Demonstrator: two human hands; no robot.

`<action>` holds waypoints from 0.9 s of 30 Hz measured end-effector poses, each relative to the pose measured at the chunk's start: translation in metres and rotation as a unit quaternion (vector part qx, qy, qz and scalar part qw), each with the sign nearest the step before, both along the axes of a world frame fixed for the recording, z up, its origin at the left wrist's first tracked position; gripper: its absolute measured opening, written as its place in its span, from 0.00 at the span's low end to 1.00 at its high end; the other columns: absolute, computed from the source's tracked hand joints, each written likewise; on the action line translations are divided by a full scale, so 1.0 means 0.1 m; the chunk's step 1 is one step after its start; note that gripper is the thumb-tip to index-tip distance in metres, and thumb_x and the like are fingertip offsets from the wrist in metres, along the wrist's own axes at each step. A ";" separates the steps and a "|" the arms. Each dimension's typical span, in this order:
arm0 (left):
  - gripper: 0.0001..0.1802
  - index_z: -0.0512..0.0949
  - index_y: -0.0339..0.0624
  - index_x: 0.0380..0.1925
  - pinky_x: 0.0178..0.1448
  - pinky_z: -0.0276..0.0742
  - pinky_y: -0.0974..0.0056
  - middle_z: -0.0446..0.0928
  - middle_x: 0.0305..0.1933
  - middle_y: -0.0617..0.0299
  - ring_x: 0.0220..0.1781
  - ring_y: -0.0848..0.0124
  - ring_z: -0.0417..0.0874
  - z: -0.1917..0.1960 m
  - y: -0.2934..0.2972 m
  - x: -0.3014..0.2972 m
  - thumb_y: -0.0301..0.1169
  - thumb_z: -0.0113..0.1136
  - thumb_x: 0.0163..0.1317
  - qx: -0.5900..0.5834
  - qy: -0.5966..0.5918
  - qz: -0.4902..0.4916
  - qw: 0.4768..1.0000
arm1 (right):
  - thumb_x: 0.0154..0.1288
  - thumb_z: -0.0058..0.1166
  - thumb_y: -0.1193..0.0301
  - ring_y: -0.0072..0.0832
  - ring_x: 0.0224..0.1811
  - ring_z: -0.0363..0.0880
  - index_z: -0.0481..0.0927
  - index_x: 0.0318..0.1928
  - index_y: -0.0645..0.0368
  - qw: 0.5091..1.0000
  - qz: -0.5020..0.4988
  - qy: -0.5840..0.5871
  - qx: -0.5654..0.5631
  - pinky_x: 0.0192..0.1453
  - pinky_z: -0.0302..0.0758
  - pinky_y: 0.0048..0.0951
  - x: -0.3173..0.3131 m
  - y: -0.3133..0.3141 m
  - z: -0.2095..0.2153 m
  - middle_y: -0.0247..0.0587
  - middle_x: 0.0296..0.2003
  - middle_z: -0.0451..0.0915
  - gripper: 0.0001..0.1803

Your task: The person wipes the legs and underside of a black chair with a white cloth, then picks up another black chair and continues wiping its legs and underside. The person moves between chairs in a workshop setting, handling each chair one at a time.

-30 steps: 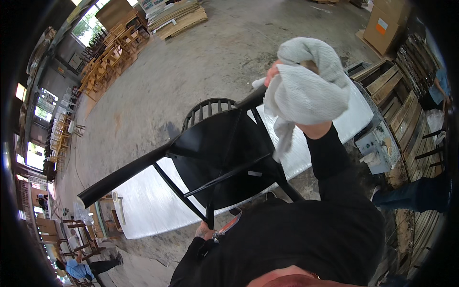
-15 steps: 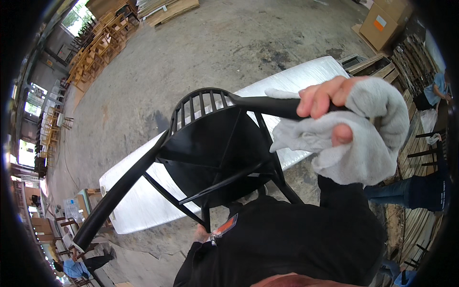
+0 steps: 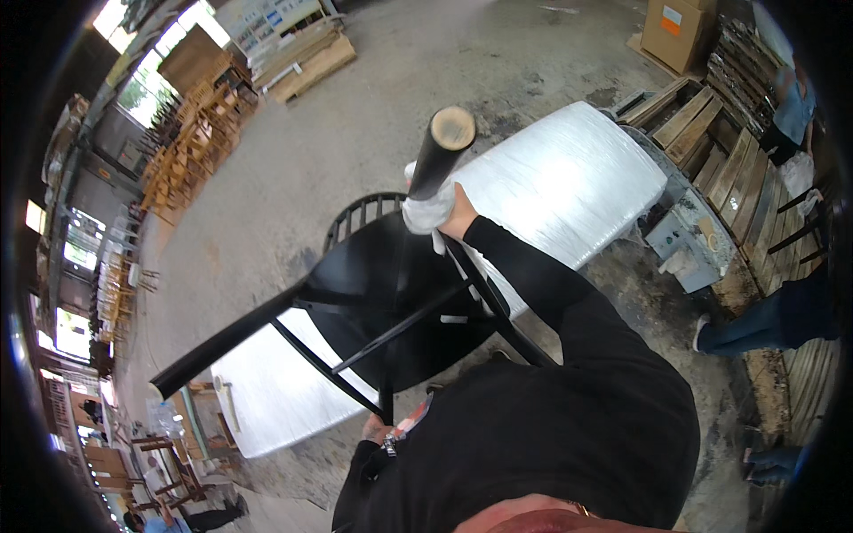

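Note:
A black wooden chair (image 3: pixel 378 266) is tipped over in front of me, with the underside of its round seat facing up and a slatted back at the far side. My right hand (image 3: pixel 458 215) is closed round one of its thick legs, pressing a white cloth (image 3: pixel 427 213) against it. That leg points up toward me and shows a bare wood end. Low on the left, my left hand (image 3: pixel 375 430) grips the chair near the end of another leg; its fingers are partly hidden.
Beneath the chair lies a long slab wrapped in shiny white film (image 3: pixel 569 178). Wooden pallets (image 3: pixel 702 124) and a cardboard box (image 3: pixel 673 34) stand at the far right. Stacked wooden chairs (image 3: pixel 200 133) line the far left. A co-worker's legs (image 3: pixel 755 320) show at the right.
My right hand has moved left and away from me, from close to the camera onto the chair leg with the cloth. The chair has turned slightly; the left hand keeps its grip.

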State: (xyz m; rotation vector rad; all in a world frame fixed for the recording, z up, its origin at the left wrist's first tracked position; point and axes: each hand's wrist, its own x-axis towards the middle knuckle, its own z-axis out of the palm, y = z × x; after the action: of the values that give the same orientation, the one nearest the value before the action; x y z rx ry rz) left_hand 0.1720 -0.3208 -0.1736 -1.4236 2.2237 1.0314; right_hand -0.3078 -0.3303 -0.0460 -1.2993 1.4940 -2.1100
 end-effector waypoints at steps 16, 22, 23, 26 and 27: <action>0.39 0.64 0.39 0.67 0.56 0.79 0.59 0.77 0.56 0.41 0.52 0.60 0.85 1.53 0.13 -1.66 0.42 0.71 0.61 0.183 0.442 -0.081 0.874 | 0.80 0.39 0.48 0.16 0.37 0.75 0.78 0.49 0.62 0.942 0.165 -0.290 -0.043 0.44 0.75 0.23 0.65 1.21 0.79 0.28 0.36 0.78 0.28; 0.20 0.76 0.35 0.57 0.54 0.77 0.63 0.82 0.48 0.58 0.48 0.74 0.81 1.71 0.19 -2.43 0.32 0.63 0.68 0.218 0.424 -0.197 0.857 | 0.81 0.41 0.61 0.25 0.42 0.75 0.79 0.48 0.64 0.991 -0.042 -0.123 0.009 0.50 0.73 0.26 0.56 1.33 0.84 0.35 0.41 0.80 0.19; 0.12 0.81 0.35 0.48 0.51 0.77 0.66 0.84 0.42 0.65 0.46 0.76 0.81 1.76 0.09 -2.41 0.29 0.61 0.68 0.166 0.448 -0.160 0.864 | 0.81 0.42 0.64 0.26 0.44 0.74 0.79 0.48 0.64 0.995 -0.082 -0.052 0.002 0.51 0.72 0.27 0.44 1.42 0.82 0.36 0.43 0.80 0.16; 0.05 0.79 0.35 0.39 0.45 0.75 0.71 0.81 0.33 0.66 0.38 0.79 0.79 1.98 -0.32 -2.34 0.20 0.59 0.63 0.039 0.451 -0.073 0.889 | 0.79 0.47 0.67 0.25 0.49 0.77 0.76 0.54 0.62 0.981 -0.164 -0.095 0.041 0.58 0.73 0.28 0.20 1.59 0.78 0.39 0.50 0.78 0.13; 0.04 0.79 0.35 0.38 0.44 0.74 0.72 0.81 0.34 0.66 0.38 0.80 0.79 2.05 -0.42 -2.35 0.19 0.59 0.63 0.004 0.477 -0.057 0.877 | 0.78 0.48 0.66 0.25 0.49 0.77 0.75 0.56 0.62 0.985 -0.140 -0.098 -0.023 0.58 0.74 0.29 0.18 1.59 0.78 0.39 0.50 0.78 0.14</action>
State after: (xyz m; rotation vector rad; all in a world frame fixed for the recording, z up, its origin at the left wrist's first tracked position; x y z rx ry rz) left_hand -0.0632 -0.3632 0.0317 -0.7996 2.8506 1.9979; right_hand -0.2902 -0.1716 0.0320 -0.9045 1.6289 -2.3780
